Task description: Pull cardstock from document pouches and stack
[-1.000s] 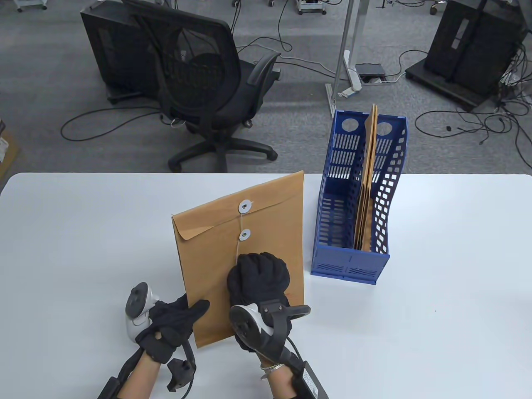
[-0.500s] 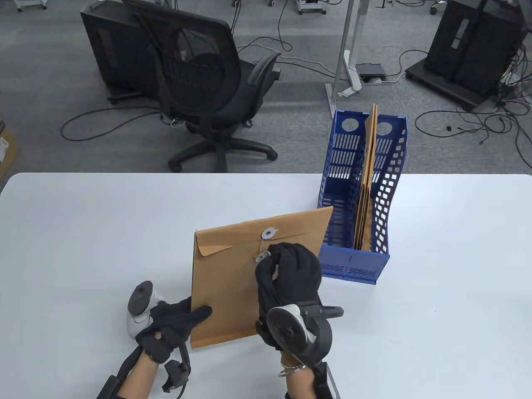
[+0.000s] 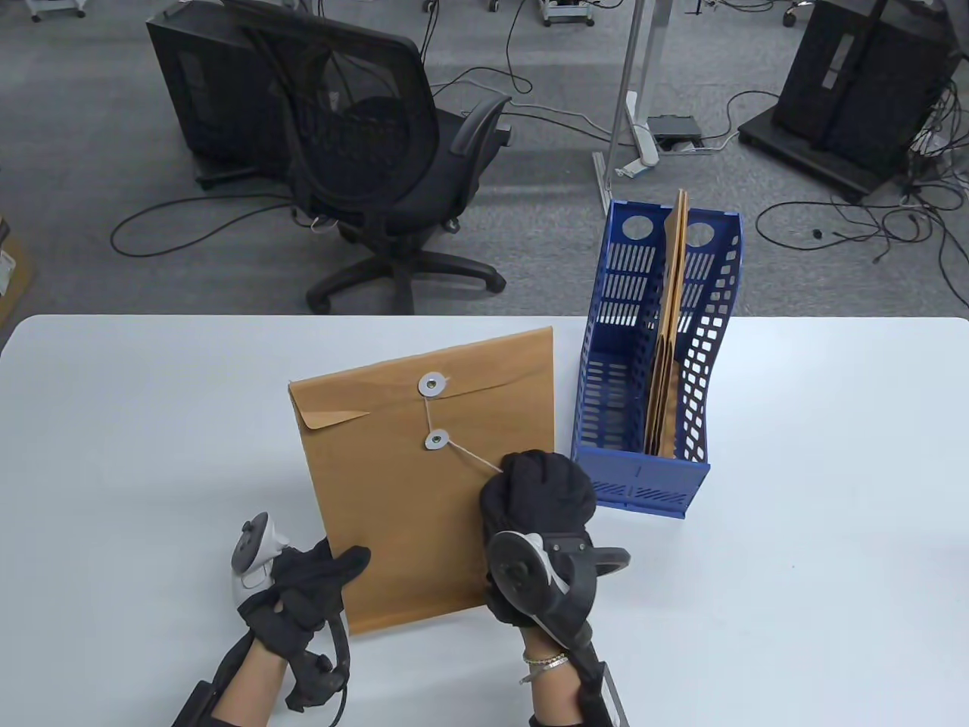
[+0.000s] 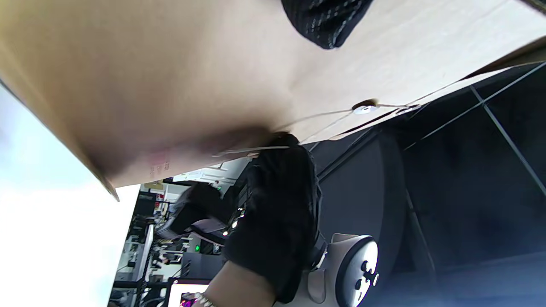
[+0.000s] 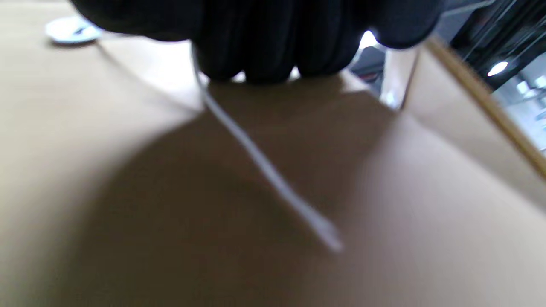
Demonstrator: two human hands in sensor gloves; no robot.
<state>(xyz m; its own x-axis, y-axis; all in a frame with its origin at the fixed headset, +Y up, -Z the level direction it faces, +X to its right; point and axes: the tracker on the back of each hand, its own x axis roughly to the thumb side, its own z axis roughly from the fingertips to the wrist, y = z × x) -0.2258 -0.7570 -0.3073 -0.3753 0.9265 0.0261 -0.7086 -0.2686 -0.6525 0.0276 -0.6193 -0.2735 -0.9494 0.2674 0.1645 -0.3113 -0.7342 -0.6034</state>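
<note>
Here a white table (image 3: 833,454) stands in a grey-carpeted room with one black office chair (image 3: 378,174) and loose cables behind it. One brown pouch (image 3: 409,500) is held tilted at the table's middle, beside one blue file rack (image 3: 643,424) holding more pouches. The left hand (image 3: 303,591) grips its lower corner, thumb across the front, while the right hand (image 3: 537,500), fingers curled together, pinches the one closure string (image 3: 473,457) running to the lower of two washers.
</note>
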